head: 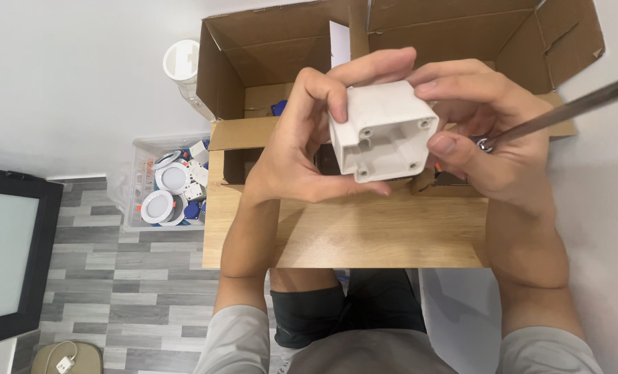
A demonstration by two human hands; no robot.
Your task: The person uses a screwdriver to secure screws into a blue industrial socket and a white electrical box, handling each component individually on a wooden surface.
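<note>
While both hands are raised above the far edge of the wooden table, they close together around a white plastic box, a square housing with its open side turned toward the camera and small screw posts in its inner corners. The left hand grips the box's left wall, its fingers curled over the top and its thumb running beneath. The right hand presses its thumb on the box's right rim while its other fingers pinch a slim metal tool, whose shaft slants off to the upper right. An open cardboard carton stands at the table's far edge behind the hands. On the floor beyond the table's left edge, a clear plastic bin holds round white light fittings.
</note>
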